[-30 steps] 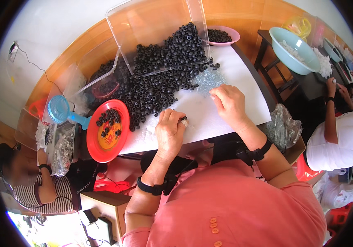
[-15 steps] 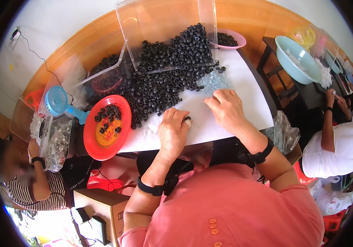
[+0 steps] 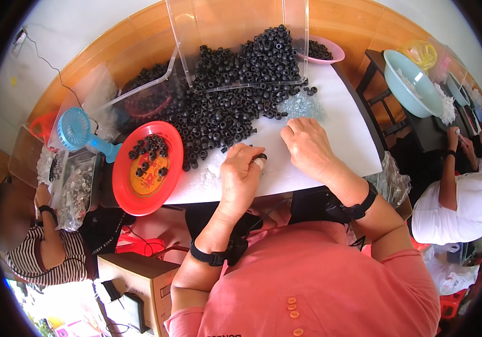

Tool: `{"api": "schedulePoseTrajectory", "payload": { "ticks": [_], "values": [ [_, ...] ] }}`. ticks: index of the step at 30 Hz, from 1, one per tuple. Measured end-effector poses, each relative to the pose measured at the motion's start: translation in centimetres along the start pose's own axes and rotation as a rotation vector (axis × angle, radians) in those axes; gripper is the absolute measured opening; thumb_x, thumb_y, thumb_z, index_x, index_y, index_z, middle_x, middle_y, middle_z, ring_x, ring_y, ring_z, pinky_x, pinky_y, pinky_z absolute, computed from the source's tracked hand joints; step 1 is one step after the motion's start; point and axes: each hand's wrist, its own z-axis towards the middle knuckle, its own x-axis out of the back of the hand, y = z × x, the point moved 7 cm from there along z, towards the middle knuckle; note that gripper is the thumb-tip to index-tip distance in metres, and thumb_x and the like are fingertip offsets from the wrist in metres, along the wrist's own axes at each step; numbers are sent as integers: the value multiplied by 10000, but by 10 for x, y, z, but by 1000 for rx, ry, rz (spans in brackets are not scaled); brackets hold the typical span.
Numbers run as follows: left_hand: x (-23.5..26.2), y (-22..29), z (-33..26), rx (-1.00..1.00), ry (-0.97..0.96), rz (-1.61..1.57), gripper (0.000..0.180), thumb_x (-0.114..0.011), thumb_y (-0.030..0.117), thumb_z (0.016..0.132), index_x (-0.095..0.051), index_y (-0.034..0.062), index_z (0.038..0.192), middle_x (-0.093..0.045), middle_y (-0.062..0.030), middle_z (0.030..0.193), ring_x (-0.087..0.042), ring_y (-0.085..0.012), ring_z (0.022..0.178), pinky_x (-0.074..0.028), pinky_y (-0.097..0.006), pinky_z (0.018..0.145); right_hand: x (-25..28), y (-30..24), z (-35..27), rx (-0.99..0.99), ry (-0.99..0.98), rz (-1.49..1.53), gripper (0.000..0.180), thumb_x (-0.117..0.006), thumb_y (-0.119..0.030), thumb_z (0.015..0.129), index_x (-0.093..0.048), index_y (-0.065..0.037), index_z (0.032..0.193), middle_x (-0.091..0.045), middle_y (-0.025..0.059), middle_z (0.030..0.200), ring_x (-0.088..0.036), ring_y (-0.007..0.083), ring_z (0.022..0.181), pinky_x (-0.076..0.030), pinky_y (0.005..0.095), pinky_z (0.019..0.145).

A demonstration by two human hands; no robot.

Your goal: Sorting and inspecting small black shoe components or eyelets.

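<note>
My left hand [image 3: 240,175] is closed over the white table top [image 3: 331,163], pinching a small black cap with a white piece [image 3: 260,159] between thumb and fingers. To its right, my right hand [image 3: 310,147] has its fingertips pressed together in a pinch; whatever they hold is hidden. Just beyond the right fingers lies a patch of tiny clear pieces [image 3: 302,106]. A large heap of hollow black caps [image 3: 218,121] spreads across the table past both hands. Small white pieces [image 3: 214,164] lie beside my left hand.
A clear plastic bin [image 3: 176,33] lies tipped behind the heap. At the left are a red plate [image 3: 173,168] with several black caps and a blue fan [image 3: 75,128]. A pink bowl [image 3: 339,54] sits at the back. Two people [image 3: 50,247] [image 3: 449,208] work on either side.
The view has shifted slightly, moving the table and its contents a little in the picture. My right fingers have drawn closer together; my left hand keeps its hold on the black cap.
</note>
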Motion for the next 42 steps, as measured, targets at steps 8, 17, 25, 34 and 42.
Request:
{"api": "schedulePoseTrajectory", "payload": {
  "ticks": [8,17,25,34,42],
  "values": [
    [15,-11,0,366,-41,-504,155,-644,-29,870,-693,-9,1016,-617,1,905,-568,-70,801,-441,-207,659,15,-8,9,-334,197,1090,154,-699,74,786,-642,-10,901,-636,74,833,-648,179,765,-505,300,645],
    [15,-22,-3,409,-8,-690,134,-652,3,883,-675,-6,1015,-612,11,802,-478,-43,629,-397,-196,559,10,-25,18,-229,243,1034,111,-681,73,825,-631,18,908,-635,77,841,-639,147,750,-505,263,658],
    [15,-26,-3,487,-1,-808,137,-645,-7,891,-641,-49,1021,-630,-55,846,-536,-98,672,-416,-216,573,5,-33,15,-253,297,1105,114,-689,53,819,-638,14,912,-606,81,816,-626,190,715,-502,285,633],
    [16,-30,-3,516,77,-922,171,-658,43,905,-658,-42,1053,-633,-28,825,-507,-73,623,-399,-201,558,35,-39,8,-178,52,1133,481,-738,-24,746,-633,-44,1215,-610,62,892,-602,176,798,-478,320,702],
    [17,-27,0,479,36,-848,202,-597,21,927,-642,-68,1102,-656,-92,917,-568,-123,720,-450,-242,608,209,-83,4,980,-1004,1093,166,-574,-166,882,-533,-92,739,-556,96,748,-552,251,647,-418,325,546]
  ]
}}
